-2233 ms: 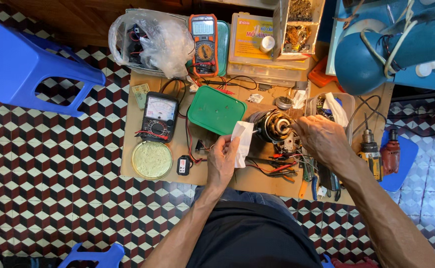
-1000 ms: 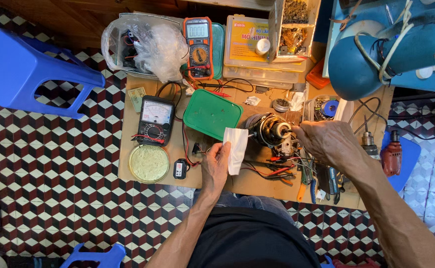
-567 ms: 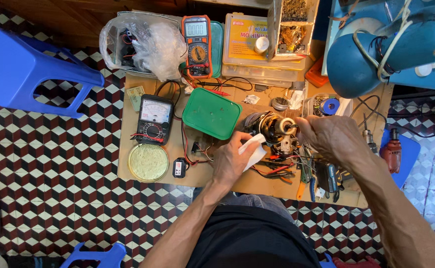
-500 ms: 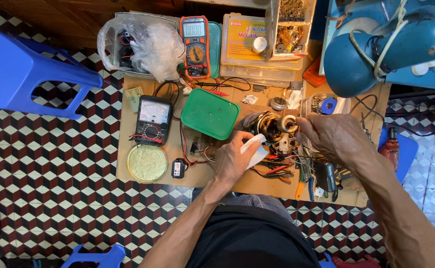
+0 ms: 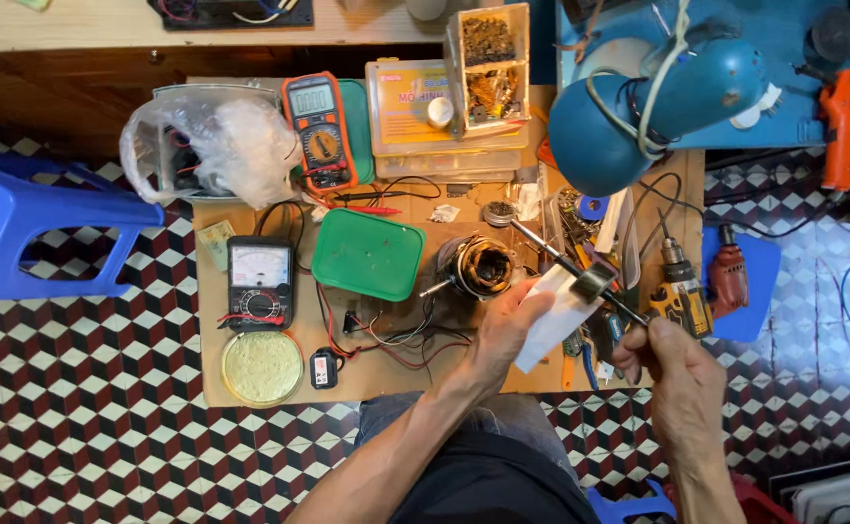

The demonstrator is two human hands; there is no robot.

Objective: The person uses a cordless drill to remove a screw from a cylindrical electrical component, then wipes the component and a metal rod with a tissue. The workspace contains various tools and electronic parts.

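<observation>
My left hand [image 5: 505, 328] holds a white piece of paper [image 5: 559, 318] against a thin dark rod [image 5: 551, 254] that carries a small metal block [image 5: 594, 282]. My right hand [image 5: 666, 367] grips the near end of that rod, at the front right of the low wooden board [image 5: 250, 393]. The rod slants up and left, and its tip ends above a round motor part with copper windings [image 5: 479, 267], which lies on the board just left of the paper. Red and black wires [image 5: 396, 338] trail in front of the motor part.
A green lidded box [image 5: 367, 254], an analog meter [image 5: 260, 281], an orange digital meter [image 5: 320, 131], a round yellow tin [image 5: 262, 367] and a plastic bag [image 5: 207, 146] fill the left. A cordless drill [image 5: 682, 291], blue lamp [image 5: 629, 107], parts boxes [image 5: 488, 68] and blue stool [image 5: 37, 233] surround them.
My right hand has drawn back from the motor part toward me with the rod in it. My left hand moved right and brought the paper against the rod.
</observation>
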